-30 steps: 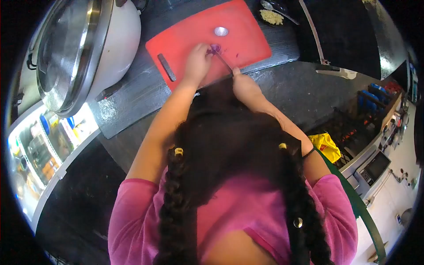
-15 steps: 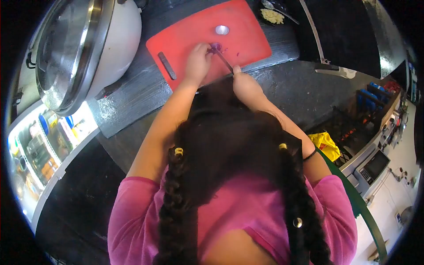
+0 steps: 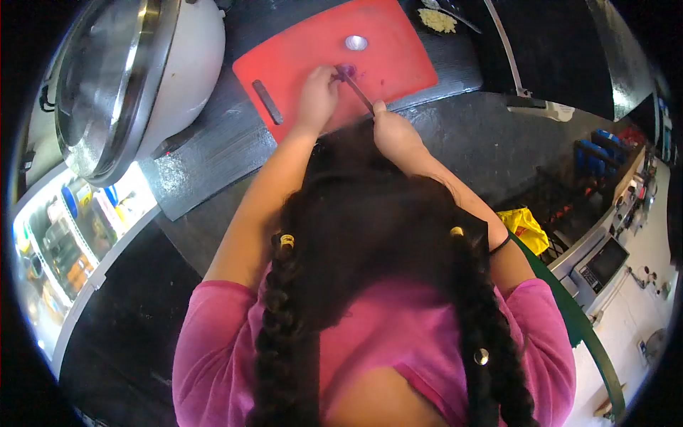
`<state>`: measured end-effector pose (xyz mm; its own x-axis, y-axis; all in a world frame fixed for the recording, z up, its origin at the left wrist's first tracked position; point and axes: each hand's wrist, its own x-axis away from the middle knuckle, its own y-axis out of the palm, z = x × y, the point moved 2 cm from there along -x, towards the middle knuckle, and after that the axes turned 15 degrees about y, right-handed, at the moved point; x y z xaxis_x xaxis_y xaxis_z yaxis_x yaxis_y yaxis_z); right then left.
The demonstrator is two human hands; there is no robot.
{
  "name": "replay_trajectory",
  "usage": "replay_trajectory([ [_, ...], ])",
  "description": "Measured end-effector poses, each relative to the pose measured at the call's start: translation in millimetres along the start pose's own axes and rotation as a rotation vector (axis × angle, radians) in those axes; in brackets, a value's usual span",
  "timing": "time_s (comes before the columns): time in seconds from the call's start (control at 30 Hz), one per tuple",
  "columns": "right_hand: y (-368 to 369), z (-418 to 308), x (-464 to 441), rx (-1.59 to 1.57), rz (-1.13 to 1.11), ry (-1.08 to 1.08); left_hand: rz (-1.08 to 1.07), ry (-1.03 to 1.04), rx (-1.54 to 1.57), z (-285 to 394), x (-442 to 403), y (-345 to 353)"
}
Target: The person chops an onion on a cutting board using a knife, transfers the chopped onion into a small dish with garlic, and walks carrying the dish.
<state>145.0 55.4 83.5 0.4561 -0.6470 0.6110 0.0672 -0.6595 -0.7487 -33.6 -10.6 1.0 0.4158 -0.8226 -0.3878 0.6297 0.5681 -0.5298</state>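
On the red cutting board, my left hand has its fingers closed on a small purple piece that looks like red onion. My right hand grips a knife, and the blade reaches up and left to the onion at my left fingertips. Small purple bits lie right of the blade. Beyond the hands sits a pale, shiny rounded piece, perhaps another onion half. The knife handle is mostly hidden in my right hand.
A large white pot with a glass lid stands left of the board on the dark counter. At the back right, chopped pale food lies on a dark dish with a spoon. A lit display case is at lower left.
The knife blade has shifted slightly left over the onion, with my right hand moving a little the same way. My left hand keeps its hold, almost in place.
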Motion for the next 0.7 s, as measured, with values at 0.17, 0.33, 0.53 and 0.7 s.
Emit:
replay_trajectory([
  [0.17,0.8,-2.1,1.7,-0.01,0.033,-0.07,0.03,0.014,-0.006,2.6,-2.9,-1.9],
  [0.33,21.8,-9.8,-23.5,0.007,0.05,-0.02,0.051,0.01,-0.003,0.6,-2.3,-2.1],
  [0.53,15.5,-11.6,-25.1,-0.015,0.053,-0.016,0.039,-0.011,-0.002,2.4,-2.7,-4.8],
  [0.7,2.6,-9.4,-2.5,-0.013,0.089,-0.069,0.066,0.035,-0.045,-4.8,2.0,3.2],
])
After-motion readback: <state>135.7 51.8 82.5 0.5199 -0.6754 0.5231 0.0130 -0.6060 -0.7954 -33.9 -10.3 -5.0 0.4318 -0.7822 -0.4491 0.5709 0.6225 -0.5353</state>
